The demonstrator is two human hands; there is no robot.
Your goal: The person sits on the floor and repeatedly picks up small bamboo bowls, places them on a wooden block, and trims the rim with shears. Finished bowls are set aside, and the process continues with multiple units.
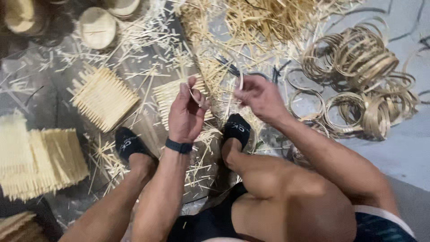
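Observation:
My left hand (186, 112) and my right hand (260, 96) are raised above the floor, each pinching one end of a thin curved bamboo strip (240, 81) that bends into a loop between them. A dark band circles my left wrist. Under the hands lies a woven mat of bamboo slats (172, 96). My feet in black socks (236, 129) rest on the floor among loose splints.
A pile of bamboo rings (358, 67) lies at the right. Woven slat mats (104, 96) sit at the left and far left (40, 159). Loose bamboo sticks (260, 18) cover the floor at the top. Round baskets (97, 27) stand at the top left.

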